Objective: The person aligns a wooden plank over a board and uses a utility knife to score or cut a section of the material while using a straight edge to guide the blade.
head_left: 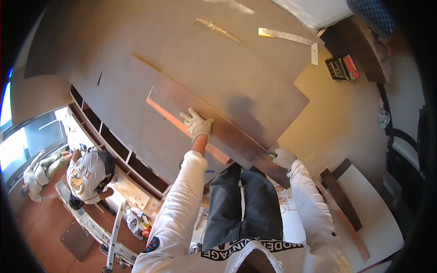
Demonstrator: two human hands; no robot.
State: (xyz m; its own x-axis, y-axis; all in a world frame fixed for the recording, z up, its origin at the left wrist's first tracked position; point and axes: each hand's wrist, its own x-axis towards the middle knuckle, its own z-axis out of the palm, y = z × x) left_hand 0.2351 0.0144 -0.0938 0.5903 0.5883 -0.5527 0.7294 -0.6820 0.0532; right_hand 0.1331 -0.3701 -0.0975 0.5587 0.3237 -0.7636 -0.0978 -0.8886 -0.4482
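A long dark-brown board (227, 132) lies slantwise on a large grey-brown sheet (268, 77) in front of me. My left hand (198, 125), in a white glove, presses flat on this board with its fingers spread. At the board's right, lower end, my gloved right hand (285, 158) is closed around a small tool (272, 154) with a dark and yellow-green body; its tip is too small to make out. An orange-lit strip (173, 117) runs along the near side of the board, partly behind my left wrist.
A metal square (291, 38) and a slim brass-coloured piece (218, 31) lie on the sheet's far part. A black-and-red box (341, 68) sits at right. Cut strips (343, 200) lie lower right. Two people (88, 175) work at lower left beside shelving (116, 145) and a metal ladder-like rail (112, 241).
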